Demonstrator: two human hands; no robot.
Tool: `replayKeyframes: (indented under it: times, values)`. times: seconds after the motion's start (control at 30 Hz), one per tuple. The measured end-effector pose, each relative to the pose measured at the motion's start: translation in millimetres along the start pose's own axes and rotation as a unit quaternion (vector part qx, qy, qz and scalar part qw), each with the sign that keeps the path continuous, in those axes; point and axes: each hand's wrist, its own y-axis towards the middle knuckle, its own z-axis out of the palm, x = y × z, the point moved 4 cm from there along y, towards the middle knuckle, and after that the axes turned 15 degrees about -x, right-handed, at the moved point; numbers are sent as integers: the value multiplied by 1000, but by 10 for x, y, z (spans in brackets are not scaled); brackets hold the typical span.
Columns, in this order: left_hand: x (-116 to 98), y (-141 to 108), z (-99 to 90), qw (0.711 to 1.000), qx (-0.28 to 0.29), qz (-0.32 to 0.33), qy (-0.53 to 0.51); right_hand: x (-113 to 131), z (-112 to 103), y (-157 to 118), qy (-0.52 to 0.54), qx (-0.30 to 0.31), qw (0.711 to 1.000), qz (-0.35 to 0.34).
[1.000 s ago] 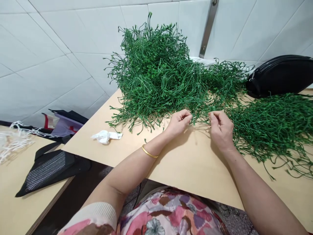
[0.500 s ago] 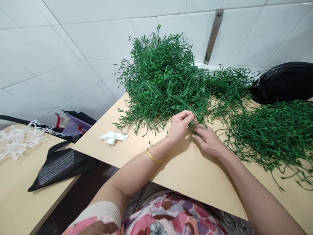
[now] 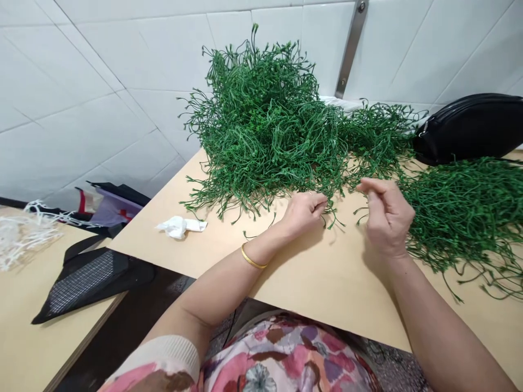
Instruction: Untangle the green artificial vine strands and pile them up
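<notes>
I see the big heap of green stems (image 3: 265,120) at about eleven o'clock from the hands, piled on the pale surface (image 3: 327,283). A lower bundle (image 3: 461,212) lies at three o'clock, close beside the right wrist, and a thinner clump (image 3: 378,130) sits at one o'clock from the hands, meeting the big heap and reaching towards the black bag (image 3: 474,128).

My two hands are apart. The left hand (image 3: 304,212) is pinched in just below the heap's near edge, and a few green tips poke out at its fingertips, so I read it as closed on a small sprig. The right hand (image 3: 388,218) is curled, thumb drawn up towards the forefinger; I cannot tell whether a stem sits between them.

I judge these stems to be very light, thin and springy, more likely to bend than to snap. Their knobbly, forked ends look ready to hook on neighbours, so a careless tug could drag a whole tangle along. I would take a sprig by its bare stalk, with thumb and forefinger, where it sticks out at the six o'clock fringe. The small heads look like the part most likely to tear or come off, so I'd keep pressure off them.
</notes>
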Motion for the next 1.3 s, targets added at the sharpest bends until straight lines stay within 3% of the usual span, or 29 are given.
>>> replayKeyframes:
  times: [0.1,0.17,0.33,0.47,0.7,0.83,1.1,1.3]
  values:
    - [-28,-12,21,999,3,24,23,145,130,-75,-43,114,986,-114]
    - [-37,-12,29,999,-1,31,23,111,210,-131,-82,170,971,-149]
    - [-36,-1,34,1000,-3,21,11,-88,248,-173,-129,238,953,-136]
    - [-55,-4,35,1000,28,13,-3,-94,217,-150,-129,294,941,-109]
    - [-34,-8,44,999,40,-11,-11,-233,236,-197,-88,300,950,-13]
    - [34,-7,59,999,15,-30,-21,-346,204,-219,-62,302,950,46]
    - [51,-31,102,1000,8,14,-3,-277,160,-163,51,318,946,35]
    - [10,-64,127,1000,11,10,9,-304,230,-269,3,306,952,20]
